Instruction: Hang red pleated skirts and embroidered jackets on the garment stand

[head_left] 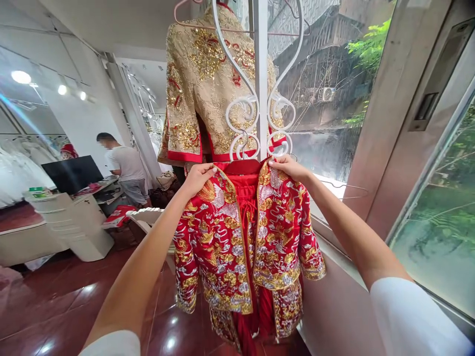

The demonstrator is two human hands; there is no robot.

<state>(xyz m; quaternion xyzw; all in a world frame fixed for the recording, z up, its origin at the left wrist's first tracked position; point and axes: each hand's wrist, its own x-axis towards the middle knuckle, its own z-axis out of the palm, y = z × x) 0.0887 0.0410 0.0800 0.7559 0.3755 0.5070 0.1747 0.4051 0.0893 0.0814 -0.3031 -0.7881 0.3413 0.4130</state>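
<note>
My left hand (198,179) and my right hand (289,168) pinch the two front edges of a red embroidered Chinese wedding jacket (237,247) at its neckline. Gold and silver dragon and phoenix patterns cover the jacket, and a red skirt (256,316) hangs beneath it. Just behind my hands stands a white scrolled metal garment rack (261,74). From it hangs a gold-beaded jacket (208,84) with red trim, its back toward me. A pink hanger (193,15) shows at its top.
To the right is a large window (326,99) with a white frame. On the left, a person in a white T-shirt (126,165) stands by a desk with a black monitor (72,174). White gowns (22,168) hang beyond, above a glossy red tile floor (63,306).
</note>
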